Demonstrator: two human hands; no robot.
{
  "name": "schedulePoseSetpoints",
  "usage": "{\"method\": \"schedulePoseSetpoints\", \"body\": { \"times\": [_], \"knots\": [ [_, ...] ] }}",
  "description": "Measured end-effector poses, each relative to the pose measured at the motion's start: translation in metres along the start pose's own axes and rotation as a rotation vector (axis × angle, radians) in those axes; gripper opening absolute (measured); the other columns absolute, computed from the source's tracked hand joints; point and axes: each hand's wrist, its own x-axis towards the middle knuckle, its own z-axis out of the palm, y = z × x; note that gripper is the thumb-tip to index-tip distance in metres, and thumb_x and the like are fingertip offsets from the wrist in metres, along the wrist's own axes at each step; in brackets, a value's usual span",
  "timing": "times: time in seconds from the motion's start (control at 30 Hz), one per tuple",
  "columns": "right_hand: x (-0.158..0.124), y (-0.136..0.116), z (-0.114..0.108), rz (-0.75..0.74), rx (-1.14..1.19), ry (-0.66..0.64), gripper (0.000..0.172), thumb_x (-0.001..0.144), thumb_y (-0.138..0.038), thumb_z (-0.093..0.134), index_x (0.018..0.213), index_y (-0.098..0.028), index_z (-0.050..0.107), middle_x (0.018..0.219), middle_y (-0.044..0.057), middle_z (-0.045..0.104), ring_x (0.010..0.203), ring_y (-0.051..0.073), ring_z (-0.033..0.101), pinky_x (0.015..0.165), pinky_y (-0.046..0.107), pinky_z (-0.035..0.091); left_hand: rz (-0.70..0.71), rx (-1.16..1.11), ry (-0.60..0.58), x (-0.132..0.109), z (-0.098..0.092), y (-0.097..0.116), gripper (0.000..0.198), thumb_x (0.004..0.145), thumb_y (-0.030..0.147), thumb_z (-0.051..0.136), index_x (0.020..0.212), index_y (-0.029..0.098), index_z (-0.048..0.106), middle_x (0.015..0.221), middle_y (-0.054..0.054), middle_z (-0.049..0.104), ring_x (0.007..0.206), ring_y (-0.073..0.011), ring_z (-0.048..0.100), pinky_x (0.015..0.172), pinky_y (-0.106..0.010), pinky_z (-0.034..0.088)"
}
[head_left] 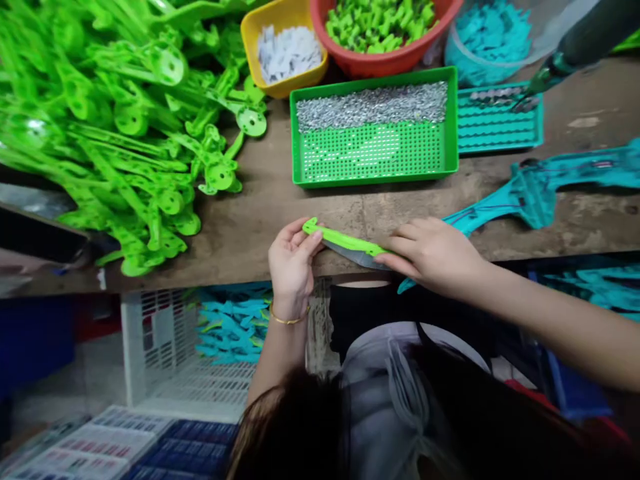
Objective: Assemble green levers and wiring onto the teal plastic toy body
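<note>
A slim bright green plastic part [347, 241] with a grey blade-like piece [357, 255] along its lower side is held level between my hands, near the table's front edge. My left hand [294, 257] pinches its left end between thumb and fingers. At the other end, my right hand [425, 253] has its fingers closed on the part, and they hide that tip. A long teal plastic piece [533, 197] lies on the table and passes behind my right hand. Straight ahead stands a green perforated tray [375, 180] with many small silvery metal pieces in its far half.
A large heap of green plastic parts [145, 133] covers the left side. Behind the tray are a yellow bin [283, 83], a red bowl [370, 65] and a clear tub [463, 63]. A power screwdriver [575, 53] hangs over a teal rack [500, 137]. Below sits a white crate [220, 393].
</note>
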Motion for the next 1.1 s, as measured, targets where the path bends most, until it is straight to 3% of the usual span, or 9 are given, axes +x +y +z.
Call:
{"method": "schedulePoseSetpoints", "body": {
  "times": [0.1,0.33,0.5,0.63,0.83,0.93,1.1],
  "knots": [
    [0.014,-0.001,-0.001,0.003,-0.023,-0.091,0.046,0.098,-0.044,0.036,0.084,-0.014,0.068,0.078,0.009,0.066,0.076,0.020,0.057,0.064,0.031,0.031,0.036,0.010,0.024,-0.006,0.002,0.005,0.041,0.055,0.018,0.086,0.091,0.017,0.066,0.079,-0.003,0.074,0.078,-0.0147,0.070,0.070,-0.024,0.057],
    [0.018,0.001,0.007,-0.052,0.017,-0.082,0.051,0.098,-0.048,0.031,0.077,-0.013,0.063,0.072,0.010,0.066,0.068,0.019,0.059,0.061,0.030,0.030,0.026,0.019,-0.006,-0.015,0.000,0.015,0.036,0.059,0.017,0.084,0.090,0.021,0.067,0.081,-0.001,0.074,0.079,-0.0139,0.071,0.080,-0.026,0.057],
    [0.018,0.003,0.007,-0.037,0.092,-0.115,0.054,0.099,-0.048,0.026,0.074,-0.015,0.062,0.070,0.008,0.066,0.066,0.019,0.060,0.058,0.030,0.030,-0.034,-0.029,0.014,-0.025,0.006,0.010,0.038,0.065,0.023,0.082,0.099,0.024,0.067,0.087,0.002,0.074,0.084,-0.0117,0.070,0.082,-0.022,0.055],
    [0.020,0.002,0.001,-0.034,0.150,-0.165,0.051,0.099,-0.046,0.029,0.081,-0.014,0.064,0.074,0.009,0.067,0.074,0.021,0.062,0.064,0.031,0.036,-0.169,0.079,-0.048,-0.035,0.017,0.000,0.041,0.061,0.027,0.086,0.097,0.019,0.067,0.086,-0.003,0.075,0.079,-0.0137,0.070,0.078,-0.023,0.056],
    [0.035,0.005,-0.025,-0.019,0.416,-0.460,0.031,0.096,-0.033,0.043,0.107,-0.014,0.064,0.102,0.010,0.070,0.094,0.023,0.065,0.075,0.033,0.044,-0.146,0.146,-0.075,-0.038,0.017,-0.006,0.036,0.062,0.024,0.085,0.092,0.018,0.067,0.081,-0.002,0.075,0.074,-0.0146,0.071,0.075,-0.025,0.056],
    [0.037,0.008,-0.027,-0.007,0.469,-0.464,0.030,0.096,-0.032,0.042,0.104,-0.014,0.065,0.103,0.010,0.070,0.096,0.024,0.065,0.076,0.034,0.045,-0.114,0.172,-0.074,-0.037,0.014,-0.006,0.033,0.061,0.026,0.085,0.088,0.018,0.068,0.080,-0.003,0.075,0.072,-0.0145,0.071,0.073,-0.024,0.055],
    [0.032,0.015,-0.023,-0.003,0.469,-0.455,0.032,0.096,-0.035,0.041,0.102,-0.016,0.066,0.099,0.010,0.070,0.094,0.024,0.065,0.077,0.034,0.045,-0.201,0.157,-0.108,-0.027,0.006,0.007,0.041,0.060,0.035,0.086,0.094,0.019,0.069,0.082,-0.004,0.075,0.076,-0.0172,0.071,0.074,-0.028,0.056]
  ]
}}
